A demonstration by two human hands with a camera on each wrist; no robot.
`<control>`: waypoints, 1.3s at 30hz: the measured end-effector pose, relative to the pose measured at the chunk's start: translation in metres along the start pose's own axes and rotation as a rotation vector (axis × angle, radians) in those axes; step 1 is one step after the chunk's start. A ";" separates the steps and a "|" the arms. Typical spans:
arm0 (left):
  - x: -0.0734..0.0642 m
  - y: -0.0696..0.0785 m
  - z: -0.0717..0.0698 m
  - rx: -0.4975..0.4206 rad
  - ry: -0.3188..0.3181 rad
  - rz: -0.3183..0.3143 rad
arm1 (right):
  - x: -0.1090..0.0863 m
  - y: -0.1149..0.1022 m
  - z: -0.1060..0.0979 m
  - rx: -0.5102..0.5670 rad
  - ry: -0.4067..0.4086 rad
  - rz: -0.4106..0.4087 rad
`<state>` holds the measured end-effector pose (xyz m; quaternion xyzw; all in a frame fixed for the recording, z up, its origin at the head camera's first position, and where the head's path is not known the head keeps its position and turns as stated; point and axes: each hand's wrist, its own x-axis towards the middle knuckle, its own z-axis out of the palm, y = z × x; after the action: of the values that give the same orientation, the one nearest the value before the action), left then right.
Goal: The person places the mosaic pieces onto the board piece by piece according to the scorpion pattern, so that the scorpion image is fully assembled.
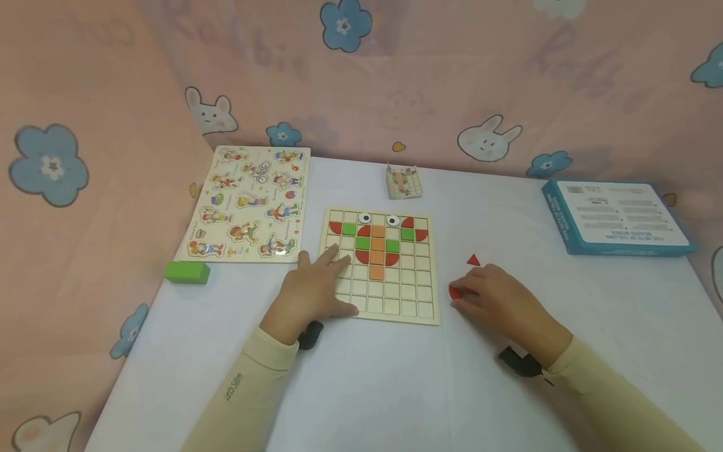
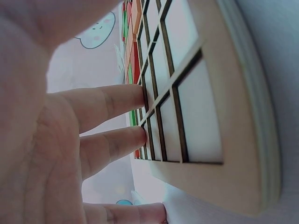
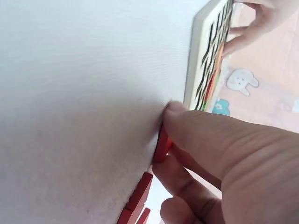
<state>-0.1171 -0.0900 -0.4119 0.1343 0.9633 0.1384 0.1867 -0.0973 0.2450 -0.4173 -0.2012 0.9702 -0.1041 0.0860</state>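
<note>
My left hand (image 1: 310, 285) lies with fingers spread over the left side of a wooden grid board (image 1: 435, 276). In the left wrist view two fingertips (image 2: 138, 95) touch the board's grid. Red, green and orange tiles and two eye discs fill part of its upper cells. Right of the board, my right hand (image 1: 499, 301) pinches a red piece (image 1: 454, 292) with a rounded edge, down at the table. The right wrist view shows the thumb and a finger on this red piece (image 3: 161, 144). A red triangle (image 1: 473, 260) lies just beyond that hand.
A peg puzzle board (image 1: 237, 213) with cartoon children stands back left, a green block (image 1: 187, 272) at its near corner. Behind the grid board is a small creased picture card (image 1: 404, 182). A blue and white box (image 1: 621, 216) lies back right on the white table (image 1: 361, 389).
</note>
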 end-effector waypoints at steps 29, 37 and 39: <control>0.000 -0.001 0.000 0.008 -0.002 -0.002 | 0.024 -0.009 -0.001 0.098 -0.002 0.142; 0.000 0.000 0.000 0.013 -0.008 -0.004 | 0.042 -0.019 -0.006 0.062 0.091 0.088; 0.000 0.000 0.000 0.014 -0.010 -0.004 | 0.049 -0.023 -0.009 0.074 0.107 0.076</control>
<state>-0.1174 -0.0898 -0.4119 0.1343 0.9636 0.1305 0.1907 -0.1349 0.2053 -0.4095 -0.1548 0.9758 -0.1474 0.0453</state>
